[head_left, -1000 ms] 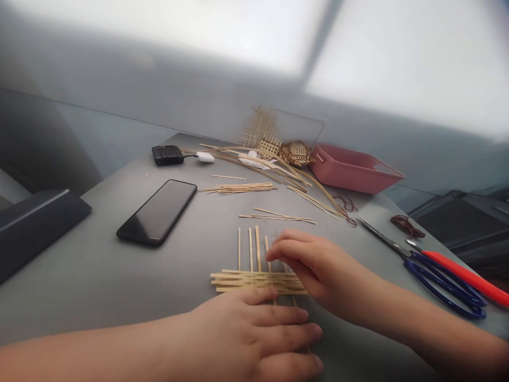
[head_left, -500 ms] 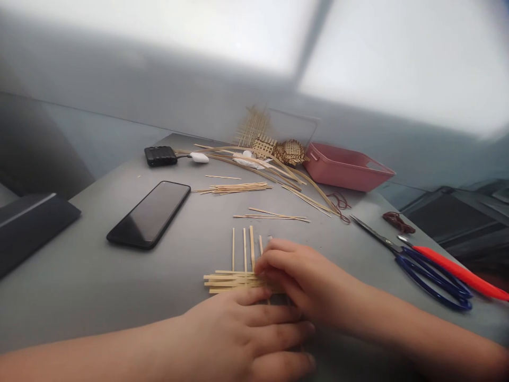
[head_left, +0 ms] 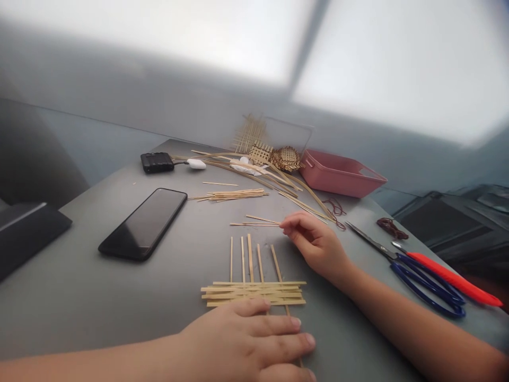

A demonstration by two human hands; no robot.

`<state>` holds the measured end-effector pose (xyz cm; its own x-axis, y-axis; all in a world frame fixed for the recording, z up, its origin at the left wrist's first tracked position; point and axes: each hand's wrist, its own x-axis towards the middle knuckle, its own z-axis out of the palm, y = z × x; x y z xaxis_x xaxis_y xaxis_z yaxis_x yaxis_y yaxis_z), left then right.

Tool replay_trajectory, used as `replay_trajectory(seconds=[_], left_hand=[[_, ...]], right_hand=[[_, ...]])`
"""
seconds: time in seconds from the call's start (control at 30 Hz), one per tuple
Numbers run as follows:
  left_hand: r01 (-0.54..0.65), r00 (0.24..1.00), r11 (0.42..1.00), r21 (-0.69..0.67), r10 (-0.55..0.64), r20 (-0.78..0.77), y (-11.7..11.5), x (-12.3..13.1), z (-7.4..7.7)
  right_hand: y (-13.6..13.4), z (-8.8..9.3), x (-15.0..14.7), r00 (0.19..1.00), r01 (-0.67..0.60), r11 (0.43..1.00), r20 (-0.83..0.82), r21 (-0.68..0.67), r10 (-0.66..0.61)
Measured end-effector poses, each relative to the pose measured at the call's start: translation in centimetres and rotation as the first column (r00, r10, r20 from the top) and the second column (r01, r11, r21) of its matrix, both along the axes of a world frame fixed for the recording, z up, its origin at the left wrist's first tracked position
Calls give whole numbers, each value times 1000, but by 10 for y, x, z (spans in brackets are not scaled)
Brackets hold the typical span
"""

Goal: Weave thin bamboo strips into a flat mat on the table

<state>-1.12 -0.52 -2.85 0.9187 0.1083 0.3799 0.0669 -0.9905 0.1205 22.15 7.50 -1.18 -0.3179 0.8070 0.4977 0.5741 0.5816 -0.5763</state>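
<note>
A partly woven mat of pale bamboo strips point(head_left: 254, 292) lies on the grey table, with several upright strips crossing several crosswise ones. My left hand point(head_left: 254, 339) rests flat over its near side, fingers spread, hiding the lower ends of most uprights. Beyond the mat, my right hand point(head_left: 314, 239) has its thumb and fingertips closed at the right ends of thin bamboo strips point(head_left: 254, 223) lying on the table. The gripped ends are hidden by the fingers, so I cannot tell whether one or more is pinched.
Farther back lie a bundle of thin strips point(head_left: 234, 195), long curved strips point(head_left: 314, 196) and woven pieces point(head_left: 260, 151) beside a pink basket point(head_left: 338, 178). A phone point(head_left: 145, 223) and black power bank point(head_left: 157, 163) are left; scissors point(head_left: 417, 281), a red-handled tool point(head_left: 453, 278) and brown cord point(head_left: 392, 228) are right.
My right hand has left the mat, moving up and away to the loose thin strips, uncovering the mat's right side. My left hand stays on the mat. The view has shifted slightly.
</note>
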Motion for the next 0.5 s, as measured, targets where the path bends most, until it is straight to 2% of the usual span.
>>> replay_trajectory(seconds=[0.07, 0.13, 0.3, 0.4, 0.5], left_hand=[[-62, 993, 993, 99, 51, 109, 1, 5, -17], [-134, 973, 974, 181, 95, 212, 1, 9, -26], [-208, 957, 930, 303, 130, 258, 2, 7, -24], [-196, 964, 907, 373, 109, 241, 4, 5, -29], [-135, 982, 917, 376, 74, 172, 7, 4, -46]], right_hand=[[-1, -1, 4, 1000, 29, 999, 3, -12, -29], [-2, -3, 7, 999, 54, 998, 5, -19, -54], [9, 1, 4, 996, 31, 999, 82, 14, -32], [35, 21, -9, 981, -17, 999, 192, 27, 11], [72, 50, -26, 933, -60, 998, 353, -28, 66]])
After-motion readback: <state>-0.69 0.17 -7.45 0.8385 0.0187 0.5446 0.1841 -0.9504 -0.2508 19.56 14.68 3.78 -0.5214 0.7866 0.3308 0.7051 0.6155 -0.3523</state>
